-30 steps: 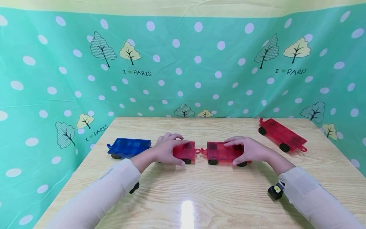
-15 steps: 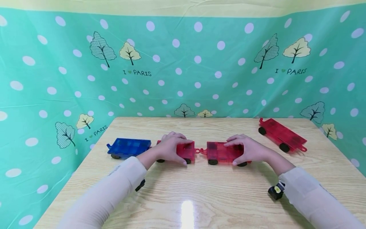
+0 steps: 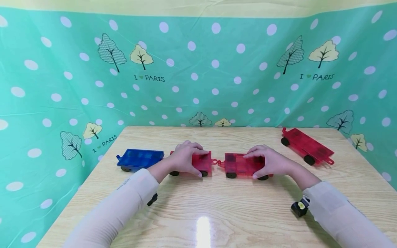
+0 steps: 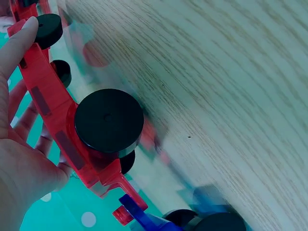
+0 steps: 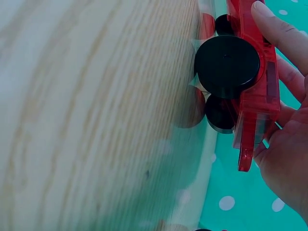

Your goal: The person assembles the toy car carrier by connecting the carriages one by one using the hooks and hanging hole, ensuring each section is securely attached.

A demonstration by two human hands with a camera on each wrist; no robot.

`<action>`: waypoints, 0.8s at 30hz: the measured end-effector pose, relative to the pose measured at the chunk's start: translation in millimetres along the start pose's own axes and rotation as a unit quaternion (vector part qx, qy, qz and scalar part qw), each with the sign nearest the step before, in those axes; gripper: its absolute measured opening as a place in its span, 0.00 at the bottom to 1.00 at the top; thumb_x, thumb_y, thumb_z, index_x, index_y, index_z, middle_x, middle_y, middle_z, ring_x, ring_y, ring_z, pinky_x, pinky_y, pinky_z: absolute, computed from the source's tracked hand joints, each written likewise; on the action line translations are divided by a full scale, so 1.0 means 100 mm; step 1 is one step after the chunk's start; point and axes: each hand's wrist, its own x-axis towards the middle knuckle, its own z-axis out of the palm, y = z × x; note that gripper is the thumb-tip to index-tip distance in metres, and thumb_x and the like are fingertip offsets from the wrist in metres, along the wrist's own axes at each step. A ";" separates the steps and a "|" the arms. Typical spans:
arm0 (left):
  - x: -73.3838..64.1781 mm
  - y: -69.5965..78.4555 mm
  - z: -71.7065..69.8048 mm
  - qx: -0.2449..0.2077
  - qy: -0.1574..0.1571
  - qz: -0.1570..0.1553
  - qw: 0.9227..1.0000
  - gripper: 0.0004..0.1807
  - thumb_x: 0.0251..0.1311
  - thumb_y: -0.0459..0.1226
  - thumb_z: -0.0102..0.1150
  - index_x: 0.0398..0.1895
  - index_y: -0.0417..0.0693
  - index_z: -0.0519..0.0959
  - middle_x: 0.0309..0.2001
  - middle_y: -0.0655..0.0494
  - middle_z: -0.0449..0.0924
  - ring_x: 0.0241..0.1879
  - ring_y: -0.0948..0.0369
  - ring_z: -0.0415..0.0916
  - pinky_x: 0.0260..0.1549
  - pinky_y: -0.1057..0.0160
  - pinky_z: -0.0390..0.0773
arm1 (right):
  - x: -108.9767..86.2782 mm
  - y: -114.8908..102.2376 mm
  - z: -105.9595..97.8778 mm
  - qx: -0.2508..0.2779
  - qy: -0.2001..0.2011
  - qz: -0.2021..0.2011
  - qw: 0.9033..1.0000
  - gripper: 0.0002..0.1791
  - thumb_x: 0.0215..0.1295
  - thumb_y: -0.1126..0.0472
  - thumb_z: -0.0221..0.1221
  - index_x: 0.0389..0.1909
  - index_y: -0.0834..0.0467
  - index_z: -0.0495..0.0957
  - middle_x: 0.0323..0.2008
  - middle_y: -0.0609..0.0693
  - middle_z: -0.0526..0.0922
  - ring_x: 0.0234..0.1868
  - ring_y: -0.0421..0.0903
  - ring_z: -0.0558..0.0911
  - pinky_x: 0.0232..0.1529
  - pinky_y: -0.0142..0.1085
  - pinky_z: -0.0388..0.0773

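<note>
In the head view, my left hand (image 3: 186, 159) grips a translucent red toy train car (image 3: 205, 159) across its sides, thumb on the near side. A second red train car (image 3: 237, 162) stands to its right, pinched between the thumb and fingers of my right hand (image 3: 270, 161). The left car's ring meets the right car's upturned hook in the middle; whether they are linked I cannot tell. A blue train car (image 3: 141, 158) stands at the left. Its loop (image 4: 137, 211) meets the red car's rear hook (image 4: 126, 192) in the left wrist view.
Another red train car (image 3: 307, 145) stands at an angle at the back right of the wooden table (image 3: 242, 210). A green dotted cloth (image 3: 198, 69) hangs behind the table. A black wrist camera (image 3: 299, 208) hangs below the right sleeve.
My left hand has shifted slightly right along its red car, and that car's ring end now sits a little higher. My right hand and the other cars stay about where they were.
</note>
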 end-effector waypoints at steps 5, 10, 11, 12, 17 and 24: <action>-0.02 0.03 -0.03 0.006 -0.003 -0.004 1.000 0.45 0.34 0.56 0.81 0.63 0.64 0.76 0.60 0.61 0.72 0.59 0.59 0.63 0.49 0.53 0.64 | 0.01 -0.01 0.01 0.001 0.000 0.000 1.000 0.37 0.42 0.50 0.78 0.58 0.53 0.80 0.59 0.57 0.72 0.61 0.59 0.66 0.56 0.56 0.69; -0.03 0.07 -0.08 0.017 -0.005 -0.009 1.000 0.46 0.35 0.56 0.80 0.65 0.67 0.75 0.60 0.62 0.71 0.59 0.59 0.62 0.50 0.53 0.65 | 0.04 -0.03 0.01 0.003 -0.002 -0.003 1.000 0.38 0.42 0.50 0.78 0.58 0.54 0.80 0.59 0.57 0.72 0.61 0.59 0.67 0.56 0.56 0.69; -0.03 0.08 -0.10 0.018 -0.004 -0.010 1.000 0.46 0.34 0.56 0.80 0.65 0.68 0.75 0.60 0.62 0.71 0.59 0.59 0.61 0.51 0.53 0.65 | 0.04 -0.03 0.01 0.003 -0.003 -0.004 1.000 0.38 0.42 0.50 0.78 0.58 0.54 0.80 0.59 0.57 0.72 0.61 0.59 0.67 0.56 0.56 0.69; -0.03 0.09 -0.11 0.019 -0.002 -0.009 1.000 0.46 0.34 0.56 0.80 0.65 0.68 0.75 0.60 0.62 0.71 0.59 0.59 0.61 0.51 0.53 0.64 | 0.05 -0.03 0.01 0.004 -0.004 -0.005 1.000 0.38 0.42 0.50 0.78 0.58 0.54 0.80 0.59 0.57 0.72 0.61 0.58 0.67 0.56 0.55 0.69; -0.01 0.10 -0.15 0.022 0.005 0.000 1.000 0.45 0.34 0.55 0.80 0.64 0.67 0.75 0.59 0.61 0.72 0.60 0.58 0.61 0.53 0.50 0.64 | 0.08 -0.04 0.03 0.001 -0.006 -0.013 1.000 0.38 0.42 0.50 0.78 0.58 0.55 0.80 0.59 0.56 0.73 0.60 0.57 0.68 0.56 0.54 0.71; 0.01 0.09 -0.15 0.032 -0.004 0.008 0.999 0.45 0.34 0.55 0.80 0.64 0.67 0.76 0.58 0.62 0.73 0.60 0.59 0.61 0.52 0.52 0.64 | 0.11 -0.07 0.05 0.004 -0.010 -0.018 1.000 0.37 0.42 0.51 0.78 0.58 0.55 0.80 0.59 0.56 0.72 0.60 0.58 0.68 0.55 0.54 0.71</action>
